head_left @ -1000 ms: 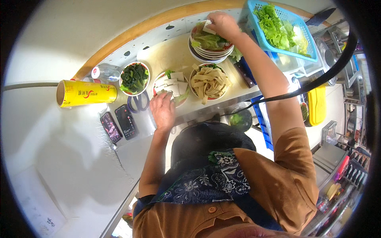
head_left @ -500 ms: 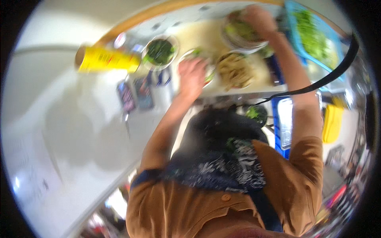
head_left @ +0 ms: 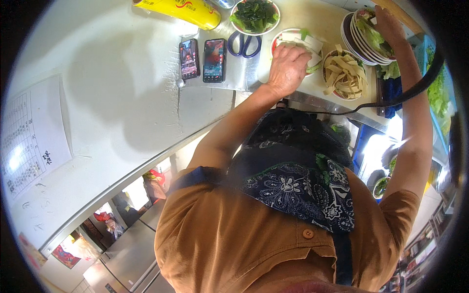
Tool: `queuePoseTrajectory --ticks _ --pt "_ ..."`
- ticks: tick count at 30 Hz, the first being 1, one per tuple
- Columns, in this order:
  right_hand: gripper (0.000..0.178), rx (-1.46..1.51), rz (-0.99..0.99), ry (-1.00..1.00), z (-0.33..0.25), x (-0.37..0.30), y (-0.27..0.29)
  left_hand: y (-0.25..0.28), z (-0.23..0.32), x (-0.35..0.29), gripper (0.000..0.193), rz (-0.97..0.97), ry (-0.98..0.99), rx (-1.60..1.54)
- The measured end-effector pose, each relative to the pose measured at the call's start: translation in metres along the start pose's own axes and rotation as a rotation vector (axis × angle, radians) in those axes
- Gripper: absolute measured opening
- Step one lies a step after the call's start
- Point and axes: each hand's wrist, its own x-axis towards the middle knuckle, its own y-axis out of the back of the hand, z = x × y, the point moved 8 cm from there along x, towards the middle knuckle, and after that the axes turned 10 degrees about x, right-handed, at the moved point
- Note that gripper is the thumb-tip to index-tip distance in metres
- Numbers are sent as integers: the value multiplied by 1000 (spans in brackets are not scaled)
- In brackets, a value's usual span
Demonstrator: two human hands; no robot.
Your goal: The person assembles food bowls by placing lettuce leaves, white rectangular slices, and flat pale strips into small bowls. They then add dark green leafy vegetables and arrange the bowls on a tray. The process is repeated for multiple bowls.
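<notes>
My left hand (head_left: 289,68) lies over a bowl (head_left: 274,45) of pale white slices (head_left: 293,37) with green leaves under them. Its fingers are curled together on the slices, their tips hidden. At the far right, my right hand (head_left: 389,27) reaches to a stack of plates (head_left: 352,41); lettuce (head_left: 372,38) lies on the top one. The fingers bend down at the leaves, and what they hold is hidden. Between my hands stands a bowl of wide, flat beige strips (head_left: 346,73), probably tofu skin.
Dark leafy greens (head_left: 254,16) fill another bowl at the back. Blue-handled scissors (head_left: 244,45) and two phones (head_left: 214,60) lie left of my left hand, a yellow roll (head_left: 183,13) behind them. A blue basket (head_left: 443,124) of greens stands far right; a black strap (head_left: 415,90) crosses my right forearm.
The view has shifted, so the counter things sit further right. My left hand stays at the bowl of white slices, my right hand at the plate stack.
</notes>
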Motion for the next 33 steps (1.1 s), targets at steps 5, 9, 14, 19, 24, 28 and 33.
queuePoseTrajectory --ticks 5,9,14,19,24,28,33 --pt "41 -148 -70 -33 -4 -2 -7 3 -3 -3 24 4 2 9" --pt "55 -103 -29 -62 -11 -6 1 2 -6 -6 25 -20 10 8" --pt "60 -107 -123 -70 -23 -17 5 1 -8 -8 26 -31 22 4" --pt "59 -231 -188 -81 -40 -27 17 1 -10 -9 27 -43 27 5" --pt "56 -263 -166 -50 -58 -31 27 0 -12 -10 26 -58 34 3" --pt "50 -311 -116 -49 -62 -30 26 -1 -13 -10 25 -62 32 -1" --pt "40 -353 -141 -105 -54 -31 24 -1 -16 -11 25 -71 38 9"
